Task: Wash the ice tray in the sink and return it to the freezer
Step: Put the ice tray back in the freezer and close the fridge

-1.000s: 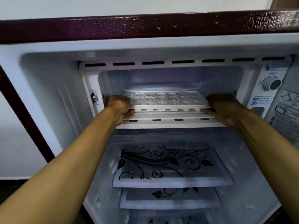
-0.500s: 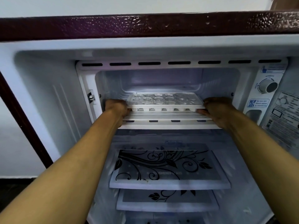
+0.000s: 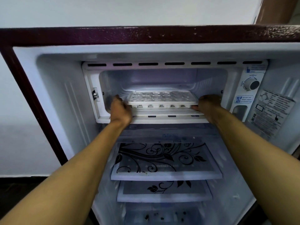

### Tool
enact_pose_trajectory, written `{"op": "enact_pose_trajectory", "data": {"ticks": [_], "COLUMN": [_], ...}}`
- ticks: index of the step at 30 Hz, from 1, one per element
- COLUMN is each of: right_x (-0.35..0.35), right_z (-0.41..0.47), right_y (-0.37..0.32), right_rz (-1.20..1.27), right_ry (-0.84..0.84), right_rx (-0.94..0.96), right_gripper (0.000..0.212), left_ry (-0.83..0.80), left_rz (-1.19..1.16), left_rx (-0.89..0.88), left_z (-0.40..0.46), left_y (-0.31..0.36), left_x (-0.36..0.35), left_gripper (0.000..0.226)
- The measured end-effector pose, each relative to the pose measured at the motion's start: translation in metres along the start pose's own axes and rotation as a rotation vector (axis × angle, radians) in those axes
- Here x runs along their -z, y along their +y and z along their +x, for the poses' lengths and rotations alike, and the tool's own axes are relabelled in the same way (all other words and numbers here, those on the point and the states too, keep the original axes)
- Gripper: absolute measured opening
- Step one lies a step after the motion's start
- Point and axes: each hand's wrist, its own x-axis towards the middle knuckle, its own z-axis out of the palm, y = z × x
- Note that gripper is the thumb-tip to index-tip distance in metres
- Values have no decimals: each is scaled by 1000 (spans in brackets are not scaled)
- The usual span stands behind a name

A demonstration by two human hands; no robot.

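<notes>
Left hand (image 3: 121,109) grips the left end of the ice tray (image 3: 163,99); right hand (image 3: 207,105) grips its right end. Tray level, centre frame, inside the freezer compartment (image 3: 162,78) just past its front lip. Thermostat dial (image 3: 251,84) upper right. Floral glass shelf (image 3: 164,159) below centre, second shelf (image 3: 164,190) beneath.

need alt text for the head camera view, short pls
Two bare hands, left hand and right hand, hold a white ice tray by its ends in an open fridge's freezer compartment, above floral glass shelves.
</notes>
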Motion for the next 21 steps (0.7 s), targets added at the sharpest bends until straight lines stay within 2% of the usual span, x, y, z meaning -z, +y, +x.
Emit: {"op": "enact_pose_trajectory", "data": {"ticks": [1, 3, 8, 12, 15, 21], "right_x": [-1, -1, 6, 20, 28, 45], "right_z": [-1, -12, -54, -87, -118, -200], "right_y": [-1, -1, -2, -6, -8, -18], "right_rz": [-124, -203, -182, -148, -82, -195], "right_ry": [48, 133, 134, 92, 21, -197], "right_rx": [-10, 11, 162, 138, 117, 169], "right_gripper": [31, 18, 21, 45, 46, 49], "left_ry": [-12, -26, -78, -126, -153, -291], "left_rz": [41, 88, 86, 116, 152, 246], "left_rx": [-28, -68, -144, -176, -192, -227], "left_z": [-4, -18, -63, -94, -113, -174], "left_y": [1, 3, 7, 14, 26, 42], "left_x": [1, 4, 12, 24, 38, 70], "left_gripper": [35, 46, 67, 61, 55, 49]}}
